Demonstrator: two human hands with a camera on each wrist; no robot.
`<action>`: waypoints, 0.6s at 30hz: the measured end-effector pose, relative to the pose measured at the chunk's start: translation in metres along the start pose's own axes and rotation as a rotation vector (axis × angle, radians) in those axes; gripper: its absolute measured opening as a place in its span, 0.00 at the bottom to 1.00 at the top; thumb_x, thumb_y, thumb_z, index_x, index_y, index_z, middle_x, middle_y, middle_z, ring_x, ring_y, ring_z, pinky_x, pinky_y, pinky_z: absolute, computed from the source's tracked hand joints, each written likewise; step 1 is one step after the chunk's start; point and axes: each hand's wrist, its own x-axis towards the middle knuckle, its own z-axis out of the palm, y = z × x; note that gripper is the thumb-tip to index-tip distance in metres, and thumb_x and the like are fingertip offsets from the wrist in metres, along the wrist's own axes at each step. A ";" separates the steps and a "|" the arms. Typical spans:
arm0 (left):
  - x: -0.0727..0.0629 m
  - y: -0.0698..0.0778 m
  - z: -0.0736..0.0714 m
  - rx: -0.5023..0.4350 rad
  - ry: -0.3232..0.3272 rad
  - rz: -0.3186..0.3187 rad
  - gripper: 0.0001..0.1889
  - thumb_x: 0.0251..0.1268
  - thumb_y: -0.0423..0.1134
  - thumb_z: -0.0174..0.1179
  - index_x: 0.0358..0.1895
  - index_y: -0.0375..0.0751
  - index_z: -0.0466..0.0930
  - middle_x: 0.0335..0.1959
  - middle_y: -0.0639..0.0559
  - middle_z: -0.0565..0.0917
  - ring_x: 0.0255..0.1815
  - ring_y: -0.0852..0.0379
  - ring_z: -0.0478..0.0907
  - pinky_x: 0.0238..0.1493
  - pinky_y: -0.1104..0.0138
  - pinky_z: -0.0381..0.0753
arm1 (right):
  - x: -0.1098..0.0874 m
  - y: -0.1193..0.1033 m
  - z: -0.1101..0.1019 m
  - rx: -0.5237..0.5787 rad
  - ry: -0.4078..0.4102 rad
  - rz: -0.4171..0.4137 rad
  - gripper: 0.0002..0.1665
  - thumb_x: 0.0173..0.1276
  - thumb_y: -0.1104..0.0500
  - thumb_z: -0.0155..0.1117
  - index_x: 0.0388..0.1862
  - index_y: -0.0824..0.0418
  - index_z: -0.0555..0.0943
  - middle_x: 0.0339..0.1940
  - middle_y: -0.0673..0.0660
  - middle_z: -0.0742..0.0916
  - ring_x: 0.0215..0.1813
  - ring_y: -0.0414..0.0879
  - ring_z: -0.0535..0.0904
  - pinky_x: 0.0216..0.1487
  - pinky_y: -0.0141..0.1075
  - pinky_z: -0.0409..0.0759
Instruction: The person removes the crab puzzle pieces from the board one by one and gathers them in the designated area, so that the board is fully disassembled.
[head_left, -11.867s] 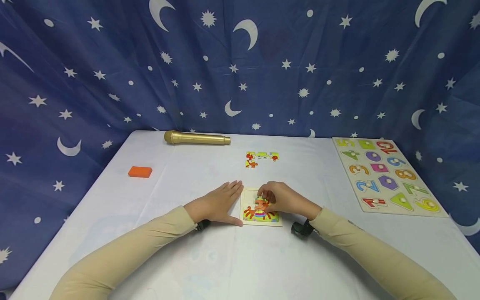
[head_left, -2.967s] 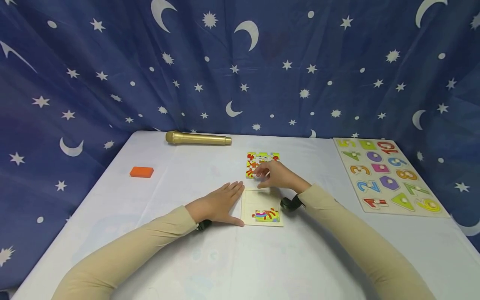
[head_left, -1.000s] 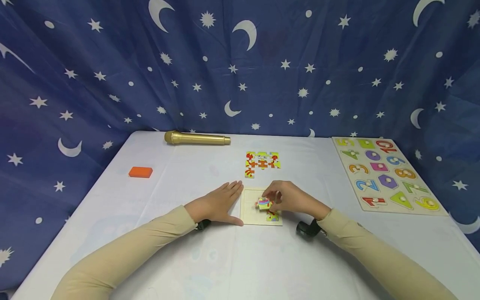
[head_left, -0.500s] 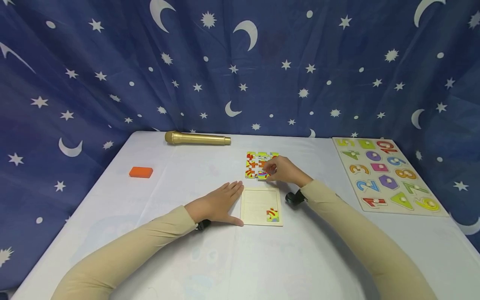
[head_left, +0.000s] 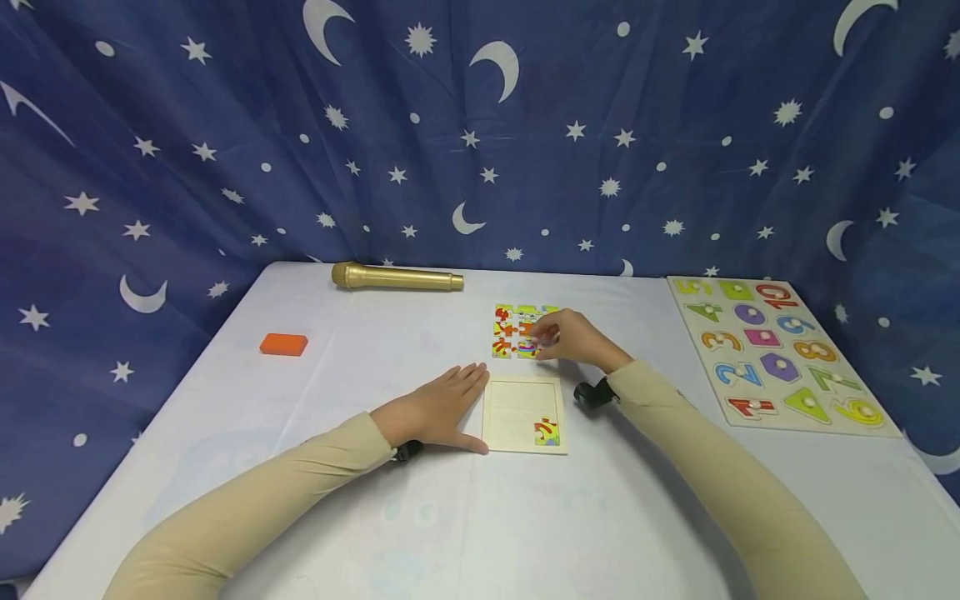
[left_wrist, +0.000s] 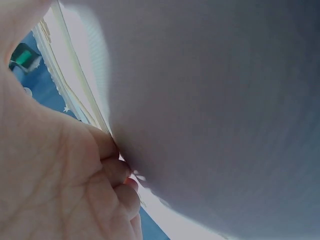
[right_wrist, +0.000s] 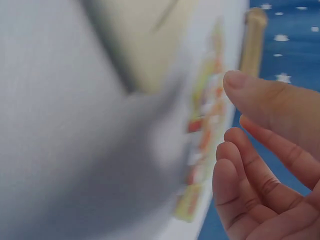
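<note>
My left hand (head_left: pixel 438 408) lies flat with fingers straight, touching the left side of a shallow wooden puzzle tray (head_left: pixel 513 408). A single puzzle piece (head_left: pixel 547 432) lies in the tray's lower right corner. Behind the tray, several colourful puzzle pieces (head_left: pixel 502 329) lie in rows on the cloth. My right hand (head_left: pixel 573 340) hovers at the right of these rows, beside a rainbow-striped piece (head_left: pixel 527 348), and covers some pieces. In the right wrist view the thumb and fingers (right_wrist: pixel 227 185) stand apart with nothing between them. The left wrist view shows the palm against the tray's edge (left_wrist: pixel 82 75).
A gold microphone (head_left: pixel 397 277) lies at the table's back edge. An orange block (head_left: pixel 283 344) is at the left. On the right lies a wooden board of numbers and shapes (head_left: pixel 780 358). A blue starry curtain (head_left: pixel 540 150) hangs behind the table.
Over these frames pieces went from the tray to the rows behind it. The right hand carried the rainbow-striped piece there and let go of it. The left hand stayed put.
</note>
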 end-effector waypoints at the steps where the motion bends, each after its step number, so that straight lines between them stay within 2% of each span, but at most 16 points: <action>1: 0.000 0.000 0.000 0.000 0.000 -0.001 0.58 0.53 0.75 0.47 0.75 0.35 0.41 0.77 0.43 0.44 0.78 0.50 0.40 0.78 0.59 0.43 | -0.005 -0.002 -0.002 0.011 0.004 -0.013 0.21 0.51 0.64 0.74 0.46 0.65 0.83 0.43 0.60 0.86 0.43 0.49 0.79 0.45 0.39 0.81; 8: 0.001 0.001 0.000 -0.002 0.002 -0.009 0.58 0.52 0.76 0.48 0.75 0.35 0.42 0.77 0.43 0.44 0.78 0.49 0.40 0.78 0.59 0.43 | -0.047 -0.019 -0.005 0.029 -0.018 -0.127 0.22 0.51 0.64 0.74 0.47 0.67 0.82 0.42 0.62 0.86 0.44 0.54 0.80 0.44 0.41 0.83; 12: 0.001 0.001 0.001 0.004 0.002 -0.006 0.58 0.53 0.76 0.47 0.75 0.35 0.41 0.77 0.42 0.44 0.78 0.49 0.40 0.78 0.59 0.43 | -0.071 -0.021 0.003 0.007 -0.073 -0.167 0.22 0.50 0.62 0.75 0.46 0.65 0.82 0.41 0.59 0.87 0.42 0.50 0.80 0.43 0.40 0.82; 18: 0.002 0.000 0.001 -0.005 0.003 -0.004 0.57 0.53 0.75 0.48 0.75 0.35 0.41 0.77 0.42 0.44 0.78 0.50 0.40 0.78 0.59 0.43 | -0.092 -0.016 0.018 -0.075 -0.141 -0.212 0.24 0.47 0.59 0.77 0.45 0.62 0.83 0.42 0.53 0.86 0.38 0.42 0.76 0.41 0.34 0.79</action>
